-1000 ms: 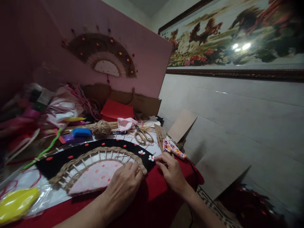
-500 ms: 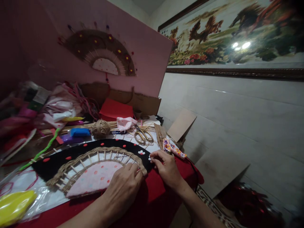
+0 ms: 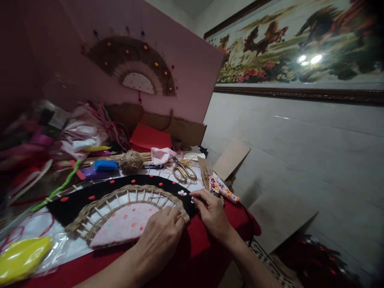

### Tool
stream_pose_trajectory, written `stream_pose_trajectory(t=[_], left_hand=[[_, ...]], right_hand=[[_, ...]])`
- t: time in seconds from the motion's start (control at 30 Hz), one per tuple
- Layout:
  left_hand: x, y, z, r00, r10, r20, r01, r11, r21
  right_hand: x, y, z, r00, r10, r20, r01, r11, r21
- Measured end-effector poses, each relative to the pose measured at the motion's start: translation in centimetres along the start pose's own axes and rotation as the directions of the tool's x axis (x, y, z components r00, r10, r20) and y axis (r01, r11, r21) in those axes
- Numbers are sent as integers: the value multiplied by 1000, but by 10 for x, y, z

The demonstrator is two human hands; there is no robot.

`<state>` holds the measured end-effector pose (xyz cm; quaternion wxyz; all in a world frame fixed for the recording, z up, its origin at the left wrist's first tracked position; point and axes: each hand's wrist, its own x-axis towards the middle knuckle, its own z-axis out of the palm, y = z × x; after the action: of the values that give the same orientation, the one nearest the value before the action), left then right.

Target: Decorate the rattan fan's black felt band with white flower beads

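The fan (image 3: pixel 129 221) is lying on the table (image 3: pixel 207 248), and the left hand (image 3: pixel 168 226) is curling over the fan's right side with its fingertips hidden, so I cannot tell if it is gripping. At the fan's right end, the right hand (image 3: pixel 195 200) is keeping its thumb and finger close together at a small white flower (image 3: pixel 192 200), but I cannot tell if they are pinching it. Behind the fan, a ball of string (image 3: pixel 132 161) and scissors (image 3: pixel 181 166) are resting.
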<state>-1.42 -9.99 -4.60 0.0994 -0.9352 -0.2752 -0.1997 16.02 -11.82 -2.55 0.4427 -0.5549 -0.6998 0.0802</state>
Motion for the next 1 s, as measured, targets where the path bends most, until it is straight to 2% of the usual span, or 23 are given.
stream_pose_trajectory(t=[0.17,0.33,0.47,0.57,0.8,1.0], left_hand=[[0,1,-2,1000,-12,22,13,1000,-25],[0,0,0,1000,-9,28,10,1000,-17],[0,0,3,1000,-8,16,8,1000,-10],[0,0,3,1000,-7,21,8,1000,-8],[1,0,-2,999,-22,49,24,999,-39],[2,1,-2,998,-24,65,27,999,-43]], right_hand=[[2,-2,1,1000,11,-8,-11,999,-48],[2,-1,4,999,-34,24,34,999,-5],[3,-1,7,1000,11,-10,-11,1000,-17],[3,-2,7,1000,-2,-24,1,999,-55],[4,2,8,998,60,-22,-61,998,-15],[9,2,12,999,26,-19,-28,990,-137]])
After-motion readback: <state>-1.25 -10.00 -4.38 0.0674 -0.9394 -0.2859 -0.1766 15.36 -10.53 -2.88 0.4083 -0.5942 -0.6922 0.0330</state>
